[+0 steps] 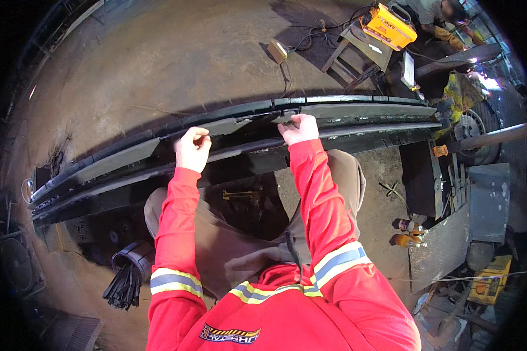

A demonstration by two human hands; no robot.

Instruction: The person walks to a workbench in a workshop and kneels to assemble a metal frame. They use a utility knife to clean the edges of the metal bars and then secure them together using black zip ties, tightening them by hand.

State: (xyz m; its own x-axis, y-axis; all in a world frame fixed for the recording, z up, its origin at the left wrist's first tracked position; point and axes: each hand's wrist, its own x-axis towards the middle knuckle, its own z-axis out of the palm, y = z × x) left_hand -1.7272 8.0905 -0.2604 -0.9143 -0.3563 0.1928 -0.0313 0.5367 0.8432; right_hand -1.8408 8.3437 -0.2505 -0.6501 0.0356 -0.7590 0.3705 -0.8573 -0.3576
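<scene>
Frame centre: left hand (193, 150) half-curled, right hand (299, 130) part-closed, contents indeterminable; rough-edged metal beam (243, 150) could cut both, being ungloved.

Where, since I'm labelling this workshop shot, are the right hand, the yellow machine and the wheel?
Right hand (301, 131), head view: back of the hand.
Yellow machine (389, 27), head view: its broad yellow side.
Wheel (467, 126), head view: its grey middle.

Mod. light on floor (158, 58), white glare (489, 82) far R, dk. shadows along metal beams (369, 111), w/ fisheye-bent, blacked-out edges.
</scene>
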